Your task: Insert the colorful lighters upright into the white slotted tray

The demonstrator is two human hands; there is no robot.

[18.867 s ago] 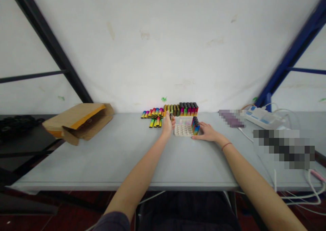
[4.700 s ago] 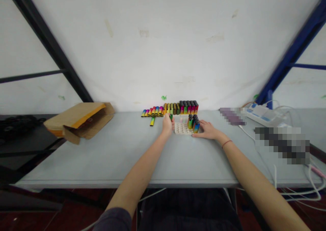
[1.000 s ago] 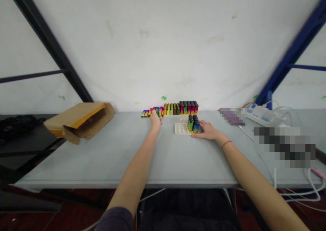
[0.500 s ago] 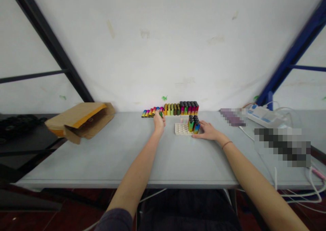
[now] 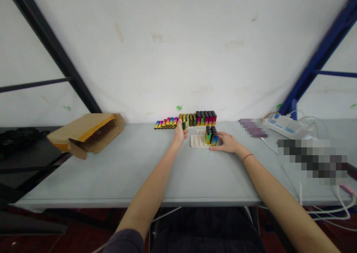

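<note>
The left hand [image 5: 179, 135] is gripping a slim lighter [image 5: 183, 125] towards the back of the worktop [image 5: 117, 175], and its fingers [image 5: 178, 128] are clenched round the lower part, leaving the dark green top poking out above them. The lighter's long axis is standing close to upright, and the lighter is sitting at the hand's top right, on the side facing the white moulded tray [image 5: 192, 142]. It is hovering just left of that tray, right by the left end of a row of upright lighters [image 5: 198, 119], with a row of rainbow-coloured lighters [image 5: 165, 124] lying on their sides further left. The left hand is clearly the nearer one to the tray's open wells on that side. Over on the right, the right hand [image 5: 227, 142] is lying flat and relaxed, gripping nothing, its fingertips touching the tray's right edge beside a small cluster of lighters [image 5: 211, 135] standing in the wells. Well off to the left, a cardboard envelope [image 5: 86, 133] is lying open, and a power strip [image 5: 286, 126] is sitting at the far right.
</note>
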